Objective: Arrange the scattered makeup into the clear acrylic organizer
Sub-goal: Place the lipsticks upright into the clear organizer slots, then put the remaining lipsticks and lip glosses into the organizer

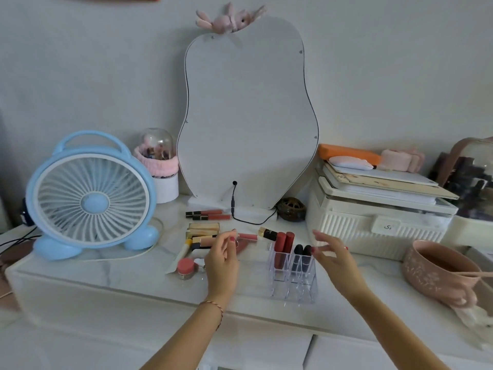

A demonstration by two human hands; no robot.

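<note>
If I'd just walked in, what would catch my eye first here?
Probably the tall pear-shaped mirror leaning on the wall at the back, then the blue fan on the left of the counter. Between two hands in front stands the clear organizer, with red and black lipsticks upright in its back row.

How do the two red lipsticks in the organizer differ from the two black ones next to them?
The red lipsticks stand taller above the clear acrylic organizer than the black lipsticks. The red pair sits left, nearer the left hand; the black pair sits right, by the right hand. All four stand upright in the back row.
</note>
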